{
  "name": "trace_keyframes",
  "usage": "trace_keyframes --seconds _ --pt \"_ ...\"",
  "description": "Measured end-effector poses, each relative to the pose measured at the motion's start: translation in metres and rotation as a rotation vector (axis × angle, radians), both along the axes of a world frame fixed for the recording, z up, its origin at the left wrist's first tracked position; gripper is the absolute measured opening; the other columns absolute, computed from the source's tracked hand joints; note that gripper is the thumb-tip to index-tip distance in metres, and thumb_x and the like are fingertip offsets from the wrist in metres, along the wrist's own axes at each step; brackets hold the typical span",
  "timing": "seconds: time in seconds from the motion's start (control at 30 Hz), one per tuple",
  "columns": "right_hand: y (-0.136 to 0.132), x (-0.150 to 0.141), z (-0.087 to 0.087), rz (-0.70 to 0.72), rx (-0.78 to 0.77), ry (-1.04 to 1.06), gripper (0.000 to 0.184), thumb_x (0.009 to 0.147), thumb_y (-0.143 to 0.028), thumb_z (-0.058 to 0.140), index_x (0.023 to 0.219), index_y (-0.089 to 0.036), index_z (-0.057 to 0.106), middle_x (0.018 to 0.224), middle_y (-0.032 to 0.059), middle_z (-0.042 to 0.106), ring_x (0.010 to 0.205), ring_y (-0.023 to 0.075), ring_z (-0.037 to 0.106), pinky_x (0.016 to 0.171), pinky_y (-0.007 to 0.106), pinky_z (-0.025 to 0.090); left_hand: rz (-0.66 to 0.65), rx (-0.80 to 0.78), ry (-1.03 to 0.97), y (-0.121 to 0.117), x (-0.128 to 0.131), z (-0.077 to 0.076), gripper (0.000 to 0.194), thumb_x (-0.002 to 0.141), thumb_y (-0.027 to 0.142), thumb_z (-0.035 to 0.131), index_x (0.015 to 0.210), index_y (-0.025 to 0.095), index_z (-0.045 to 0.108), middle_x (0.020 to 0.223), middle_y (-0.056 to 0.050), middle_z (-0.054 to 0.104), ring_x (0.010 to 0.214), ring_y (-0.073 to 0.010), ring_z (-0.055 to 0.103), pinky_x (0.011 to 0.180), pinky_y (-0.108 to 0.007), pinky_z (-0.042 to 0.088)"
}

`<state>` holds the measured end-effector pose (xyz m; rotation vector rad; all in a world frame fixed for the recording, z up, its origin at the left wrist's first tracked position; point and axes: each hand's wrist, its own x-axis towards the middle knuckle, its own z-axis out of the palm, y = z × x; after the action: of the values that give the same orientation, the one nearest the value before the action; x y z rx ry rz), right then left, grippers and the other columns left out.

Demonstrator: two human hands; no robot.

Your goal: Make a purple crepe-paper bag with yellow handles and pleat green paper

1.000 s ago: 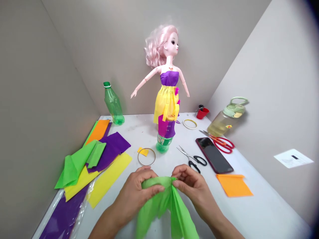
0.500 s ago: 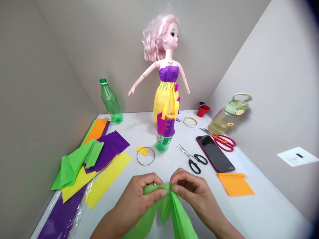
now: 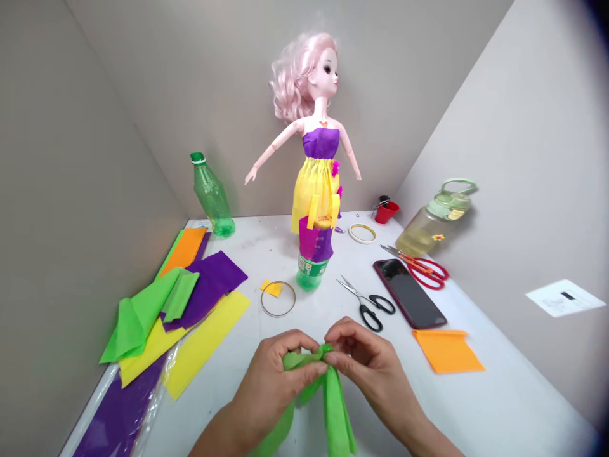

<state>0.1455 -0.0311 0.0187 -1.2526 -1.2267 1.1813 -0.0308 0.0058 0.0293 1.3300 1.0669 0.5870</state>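
Low in the middle of the head view, a sheet of green crepe paper (image 3: 335,406) is bunched into folds along its upper edge and hangs down toward the table. My left hand (image 3: 276,381) pinches that edge between thumb and fingers. Right beside it, my right hand (image 3: 366,362) pinches the gathered pleats, and the two hands' fingertips almost touch. Fingers partly hide the gathered edge. Beyond them lie a thin metal ring (image 3: 278,299) over a yellow scrap (image 3: 271,288) and a pair of black-handled scissors (image 3: 366,303).
Behind stands a pink-haired doll (image 3: 320,139) in a purple and yellow dress, with a cut, paper-covered bottle (image 3: 311,260) before it. Left are a green bottle (image 3: 214,198) and coloured paper sheets (image 3: 204,349). Right are a phone (image 3: 409,293), red scissors (image 3: 423,270), a water bottle (image 3: 428,225) and orange paper (image 3: 448,352).
The green paper's upper edge has become more tightly bunched, and its hanging part has narrowed. My hands have drawn closer together. The camera view has shifted slightly.
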Motion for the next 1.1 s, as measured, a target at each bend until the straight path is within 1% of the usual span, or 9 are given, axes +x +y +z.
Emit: trace_keyframes --seconds 0.13,0.27,0.37,0.5,0.7,0.83,1.0,1.1 --pt "0.0002 0.0005 -0.0014 -0.022 0.062 -0.046 0.010 0.080 -0.026 0.073 0.080 -0.020 0.065 0.080 0.0009 0.060 0.073 0.0153 0.056 0.067 0.026 0.047 -0.014 0.026 -0.016 0.0010 -0.0024 -0.0004 0.019 0.075 0.034 0.071 0.082 0.017 0.071 0.067 0.002 0.055 0.061 -0.0118 0.045 0.061 -0.023 0.040" --pt "-0.0003 0.0008 0.0002 -0.041 0.127 -0.061 0.007 0.081 -0.024 0.073 0.082 -0.022 0.067 0.078 0.0005 0.059 0.072 0.0150 0.056 0.066 0.025 0.048 -0.052 0.048 -0.055 0.0025 -0.0037 -0.0004 0.023 0.081 0.039 0.067 0.082 0.016 0.071 0.072 0.000 0.058 0.067 -0.0129 0.048 0.062 -0.023 0.039" --pt "-0.0016 0.0008 0.0025 -0.011 0.182 -0.101 0.004 0.083 -0.022 0.070 0.086 -0.024 0.070 0.080 0.0014 0.060 0.074 0.0156 0.057 0.067 0.025 0.049 -0.061 0.047 -0.051 0.0022 -0.0043 0.0001 0.027 0.083 0.041 0.064 0.083 0.015 0.071 0.071 0.000 0.057 0.065 -0.0122 0.046 0.060 -0.022 0.037" --pt "-0.0030 0.0011 0.0038 0.036 0.222 -0.171 0.010 0.086 -0.020 0.066 0.090 -0.026 0.073 0.081 0.0027 0.060 0.074 0.0164 0.059 0.066 0.027 0.050 -0.054 0.048 -0.040 0.0004 -0.0052 0.0026 0.026 0.084 0.041 0.064 0.079 0.015 0.070 0.067 0.002 0.052 0.061 -0.0106 0.041 0.057 -0.022 0.034" --pt "-0.0014 0.0029 0.0017 0.044 0.187 -0.188 0.005 0.087 -0.022 0.066 0.086 -0.023 0.070 0.082 0.0034 0.059 0.077 0.0176 0.058 0.070 0.028 0.050 -0.064 0.083 -0.016 0.0001 -0.0053 0.0034 0.026 0.083 0.040 0.064 0.079 0.015 0.070 0.069 0.001 0.056 0.062 -0.0118 0.044 0.058 -0.022 0.036" --pt "-0.0001 0.0044 0.0024 0.059 0.131 -0.119 0.005 0.086 -0.020 0.067 0.081 -0.023 0.068 0.083 0.0020 0.057 0.077 0.0160 0.057 0.070 0.026 0.048 -0.063 0.085 -0.037 0.0004 -0.0050 0.0020 0.026 0.084 0.040 0.064 0.079 0.016 0.071 0.070 0.001 0.057 0.064 -0.0115 0.045 0.059 -0.022 0.036" --pt "0.0012 0.0044 0.0037 0.062 0.092 -0.036 0.006 0.084 -0.022 0.070 0.078 -0.022 0.068 0.082 0.0010 0.056 0.076 0.0149 0.056 0.069 0.025 0.046 -0.063 0.043 -0.043 -0.0009 -0.0051 0.0027 0.025 0.084 0.039 0.064 0.080 0.015 0.070 0.064 0.003 0.052 0.059 -0.0101 0.040 0.055 -0.021 0.033" --pt "0.0021 0.0041 0.0044 0.065 0.078 -0.009 0.007 0.083 -0.023 0.071 0.077 -0.021 0.068 0.082 0.0013 0.057 0.076 0.0154 0.056 0.070 0.026 0.046 -0.069 0.051 -0.038 -0.0015 -0.0054 0.0025 0.024 0.084 0.038 0.063 0.079 0.015 0.069 0.064 0.003 0.052 0.059 -0.0103 0.040 0.055 -0.021 0.034"
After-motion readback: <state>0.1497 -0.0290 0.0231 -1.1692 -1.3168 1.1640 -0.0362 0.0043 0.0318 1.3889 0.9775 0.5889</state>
